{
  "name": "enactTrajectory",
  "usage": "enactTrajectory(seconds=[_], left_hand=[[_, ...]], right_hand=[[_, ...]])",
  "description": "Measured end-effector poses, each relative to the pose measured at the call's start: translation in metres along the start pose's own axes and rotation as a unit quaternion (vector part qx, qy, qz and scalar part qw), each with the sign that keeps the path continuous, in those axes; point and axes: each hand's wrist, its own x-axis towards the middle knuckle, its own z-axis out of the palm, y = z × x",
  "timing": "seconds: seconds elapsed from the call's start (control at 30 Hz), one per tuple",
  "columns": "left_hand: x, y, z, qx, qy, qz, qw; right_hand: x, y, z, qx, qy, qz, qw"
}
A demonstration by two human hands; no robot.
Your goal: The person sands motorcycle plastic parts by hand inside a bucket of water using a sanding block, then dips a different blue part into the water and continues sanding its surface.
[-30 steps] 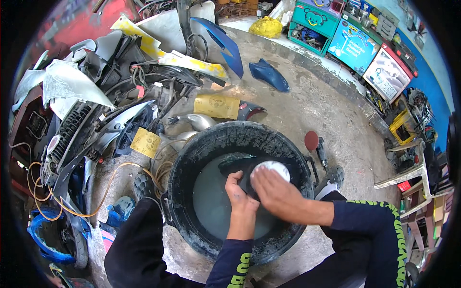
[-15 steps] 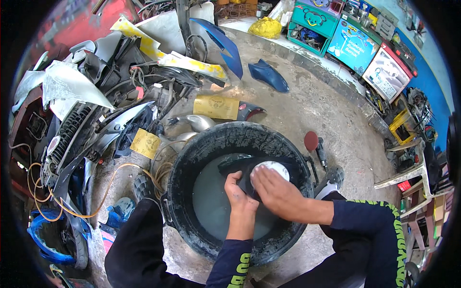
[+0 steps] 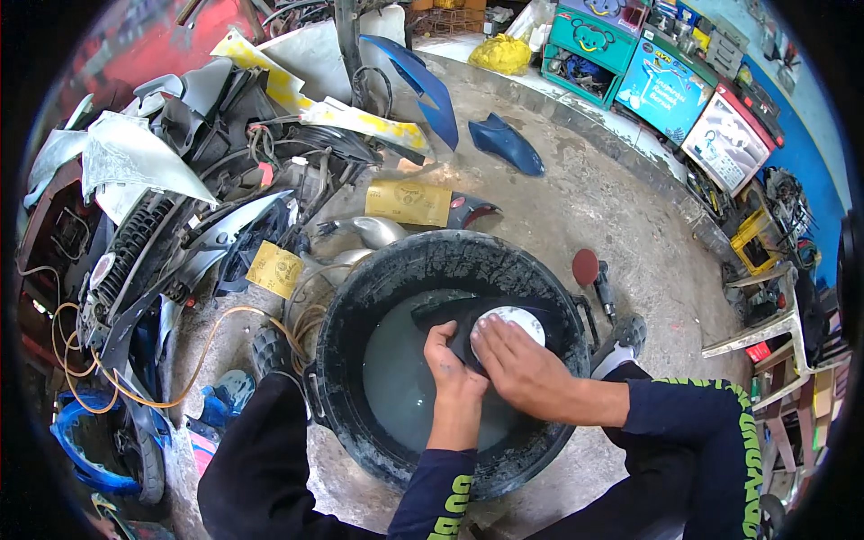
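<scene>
- One broad heap of grey, black and white vehicle parts, in plastic and metal, fills the left side, with a coiled black shock spring along its near part.
- One round black tub with scuffed walls stands on the concrete floor between the person's knees, cloudy grey water inside.
- One long, pointed, glossy blue panel lies beyond the tub, near a shorter curved blue panel.
- One dark, smooth, elongated piece is held over the water, inside the tub's outline, towards its right side.
- Two bare hands are close together at that piece. The left hand is clamped on its near edge, thumb raised; the right hand lies across it, fingers straight and side by side. Whether the right one grips anything I cannot tell.
- Two yellow-brown paper sheets lie beyond the tub and to its left.
- One dark hand tool with a round reddish-brown disc rests right of the tub.
- One white round surface shows under the right fingers; whether it is separate from the dark piece is unclear.
</scene>
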Motion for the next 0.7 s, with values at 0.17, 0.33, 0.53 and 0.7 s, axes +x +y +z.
enactTrajectory(seconds=[0.17, 0.33, 0.53, 0.7], left_hand=[[-0.002, 0.000, -0.005, 0.035, 0.002, 0.028, 0.999], [-0.002, 0.002, -0.009, 0.038, 0.023, 0.027, 0.999], [-0.005, -0.001, -0.009, 0.047, 0.022, 0.033, 0.998], [-0.004, -0.006, -0.014, 0.003, 0.013, 0.023, 1.000]], right_hand=[[-0.004, -0.011, -0.006, -0.015, -0.003, -0.030, 0.999], [-0.003, -0.020, -0.011, -0.011, 0.000, -0.032, 0.999], [0.002, -0.020, -0.014, -0.053, 0.003, -0.027, 0.998], [0.017, 0.007, 0.014, 0.050, -0.014, 0.013, 0.999]])
